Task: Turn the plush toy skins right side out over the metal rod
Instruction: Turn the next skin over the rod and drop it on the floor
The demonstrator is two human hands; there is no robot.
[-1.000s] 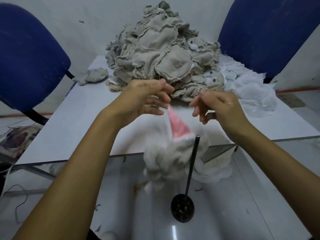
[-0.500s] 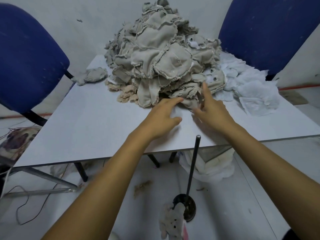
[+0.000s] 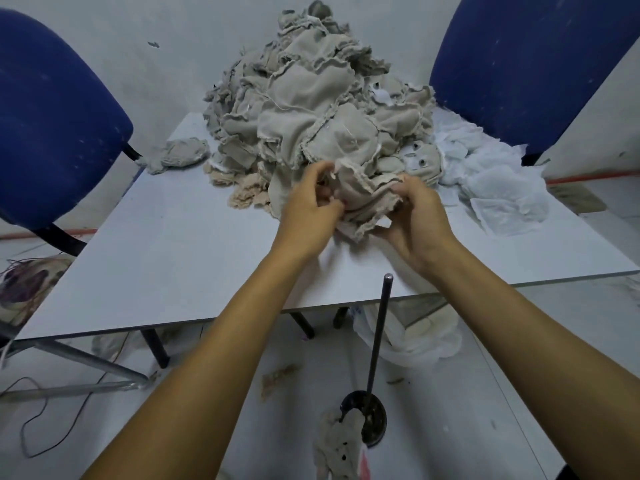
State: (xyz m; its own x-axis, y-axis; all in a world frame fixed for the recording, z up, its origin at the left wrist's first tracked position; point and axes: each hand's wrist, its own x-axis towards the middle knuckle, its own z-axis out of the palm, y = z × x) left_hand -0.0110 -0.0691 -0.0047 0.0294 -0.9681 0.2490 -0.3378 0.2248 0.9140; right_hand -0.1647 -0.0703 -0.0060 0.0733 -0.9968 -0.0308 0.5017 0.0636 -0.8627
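1. Nearest, at six o'clock on the floor, a finished beige plush toy skin lies touching the round black base of a thin upright black metal rod.
2. At centre, over the pale grey table, the left hand and right hand each pinch the frayed edge of an inside-out beige fabric skin, fingers curled into the cloth.
3. Beyond, at twelve o'clock, a tall heap of beige inside-out skins; white fabric pieces at two o'clock.
4. To do this well, probably find the skin's opening, spread it with both thumbs, then bring it squarely over the rod tip.
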